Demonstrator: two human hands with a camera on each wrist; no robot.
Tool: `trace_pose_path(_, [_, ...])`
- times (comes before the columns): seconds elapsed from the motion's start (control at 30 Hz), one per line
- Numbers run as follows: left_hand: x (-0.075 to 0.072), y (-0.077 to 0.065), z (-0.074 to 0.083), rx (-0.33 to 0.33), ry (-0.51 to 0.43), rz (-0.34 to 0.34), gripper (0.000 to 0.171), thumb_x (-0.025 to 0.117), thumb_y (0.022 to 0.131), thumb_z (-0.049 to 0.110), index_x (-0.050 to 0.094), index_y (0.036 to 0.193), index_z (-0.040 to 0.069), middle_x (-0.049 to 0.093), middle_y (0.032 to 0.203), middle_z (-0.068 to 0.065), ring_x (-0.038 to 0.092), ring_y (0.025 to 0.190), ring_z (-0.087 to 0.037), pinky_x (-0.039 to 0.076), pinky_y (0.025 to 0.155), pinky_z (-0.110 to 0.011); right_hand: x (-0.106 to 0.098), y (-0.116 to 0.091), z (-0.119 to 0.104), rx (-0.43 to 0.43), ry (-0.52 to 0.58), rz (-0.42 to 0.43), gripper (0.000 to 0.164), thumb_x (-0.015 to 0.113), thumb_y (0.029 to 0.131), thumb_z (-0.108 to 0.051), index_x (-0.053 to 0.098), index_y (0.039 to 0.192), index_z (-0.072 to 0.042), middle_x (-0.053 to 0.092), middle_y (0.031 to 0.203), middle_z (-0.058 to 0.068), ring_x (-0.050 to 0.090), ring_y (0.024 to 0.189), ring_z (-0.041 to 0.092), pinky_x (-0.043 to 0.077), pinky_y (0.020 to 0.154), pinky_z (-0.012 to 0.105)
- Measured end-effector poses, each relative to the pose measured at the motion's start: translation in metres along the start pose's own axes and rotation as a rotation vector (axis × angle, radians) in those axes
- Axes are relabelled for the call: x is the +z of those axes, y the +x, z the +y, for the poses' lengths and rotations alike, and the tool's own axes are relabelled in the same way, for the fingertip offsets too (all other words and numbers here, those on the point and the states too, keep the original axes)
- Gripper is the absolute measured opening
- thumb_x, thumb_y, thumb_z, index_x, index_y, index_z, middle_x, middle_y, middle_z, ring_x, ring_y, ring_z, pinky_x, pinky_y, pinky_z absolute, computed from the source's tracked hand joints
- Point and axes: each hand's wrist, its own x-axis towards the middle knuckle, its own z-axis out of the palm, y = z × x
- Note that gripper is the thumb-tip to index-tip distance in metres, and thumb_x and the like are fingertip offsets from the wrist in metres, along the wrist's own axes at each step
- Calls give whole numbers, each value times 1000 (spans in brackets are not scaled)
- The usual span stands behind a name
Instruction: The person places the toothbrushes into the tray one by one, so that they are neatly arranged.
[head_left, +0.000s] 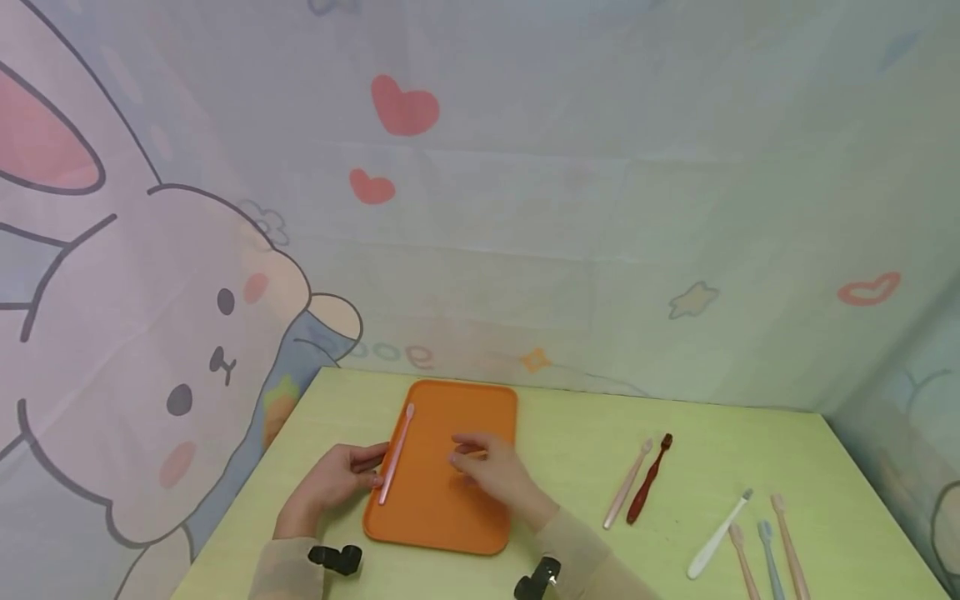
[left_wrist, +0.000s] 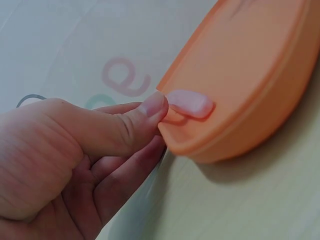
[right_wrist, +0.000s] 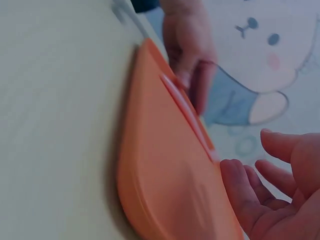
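An orange tray [head_left: 457,521] lies on the table with one pink toothbrush [head_left: 396,456] along its left side, bristle end toward the back. My left hand [head_left: 330,483] pinches the tray's left rim; in the left wrist view the thumb [left_wrist: 152,106] sits on the rim beside the toothbrush handle [left_wrist: 191,104], the other fingers outside and below. Over the tray's right half hovers my right hand [head_left: 498,475], fingers loosely bent and holding nothing. The right wrist view shows that hand [right_wrist: 280,195] with thumb and fingers apart, close to the tray.
Right of the tray lie a pale pink toothbrush [head_left: 628,486] and a dark red toothbrush [head_left: 649,482]. Farther right are a white toothbrush [head_left: 720,535], a blue toothbrush [head_left: 770,554] and two pinkish ones, a short-looking toothbrush [head_left: 742,554] and a longer toothbrush [head_left: 790,542]. A printed curtain [head_left: 525,250] hangs behind.
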Motion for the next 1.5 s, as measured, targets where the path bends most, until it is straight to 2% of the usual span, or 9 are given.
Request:
trace_pose_path(0.17, [-1, 1, -1, -7, 21, 1, 58, 79, 95, 3, 59, 147, -9, 61, 145, -26, 61, 134, -39, 52, 109, -44, -55, -17, -5, -40, -63, 81, 44, 72, 104, -14, 64, 143, 5, 69, 126, 22, 74, 106, 43, 66, 82, 46])
trace_pose_path(0.4, [-4, -3, 1, 2, 16, -4, 58, 79, 95, 3, 58, 147, -9, 61, 144, -27, 61, 133, -41, 53, 108, -44, -121, -51, -6, 24, -126, 247, 44, 72, 104, -13, 64, 146, 0, 69, 130, 21, 73, 111, 37, 65, 86, 41])
trace_pose_path(0.57, [-7, -6, 2, -3, 20, -6, 58, 80, 95, 4, 58, 148, -9, 61, 144, -27, 61, 134, -40, 53, 108, -41, -161, -76, -1, 78, -165, 278, 52, 70, 106, -16, 55, 152, 5, 62, 139, 28, 70, 119, 39, 64, 90, 41])
trace_pose_path(0.83, [-7, -7, 3, -9, 10, -14, 59, 79, 95, 4, 57, 148, -9, 61, 145, -27, 61, 134, -40, 52, 108, -45, -210, -110, -2, 179, -286, 352, 58, 70, 106, -17, 51, 154, 9, 60, 141, 32, 72, 113, 31, 64, 87, 34])
trace_pose_path(1.0, [-9, -5, 1, -23, 23, -6, 58, 80, 95, 5, 59, 148, -7, 61, 145, -24, 61, 134, -38, 54, 107, -38, -225, -123, -1, 237, -280, 379, 58, 70, 105, -12, 48, 152, 13, 58, 143, 35, 74, 110, 36, 64, 85, 32])
trace_pose_path(1.2, [-13, -5, -1, -16, 35, -5, 59, 80, 95, 6, 59, 148, -7, 62, 145, -24, 60, 135, -38, 52, 110, -41, -227, -117, 10, 299, -222, 409, 59, 73, 102, -9, 49, 149, 17, 59, 139, 37, 76, 97, 22, 65, 81, 31])
trace_pose_path(1.3, [-14, -4, -2, -9, 38, -13, 59, 80, 95, 7, 58, 149, -7, 62, 145, -24, 61, 135, -38, 52, 109, -40, -225, -113, 15, 314, -249, 421, 64, 75, 100, -9, 46, 150, 18, 57, 142, 38, 74, 95, 18, 64, 80, 30])
trace_pose_path(1.4, [-14, -4, -2, -15, 38, -13, 59, 80, 95, 7, 59, 148, -6, 62, 145, -23, 61, 134, -37, 53, 108, -37, -222, -111, 18, 326, -281, 429, 66, 76, 98, -8, 45, 150, 18, 54, 145, 39, 74, 97, 20, 64, 79, 29])
trace_pose_path(1.5, [-14, -5, -2, -8, 31, -17, 59, 80, 95, 5, 58, 148, -8, 62, 144, -25, 61, 134, -39, 53, 108, -42, -219, -112, 17, 333, -285, 433, 65, 76, 97, -5, 45, 149, 20, 53, 146, 40, 74, 101, 27, 65, 80, 31])
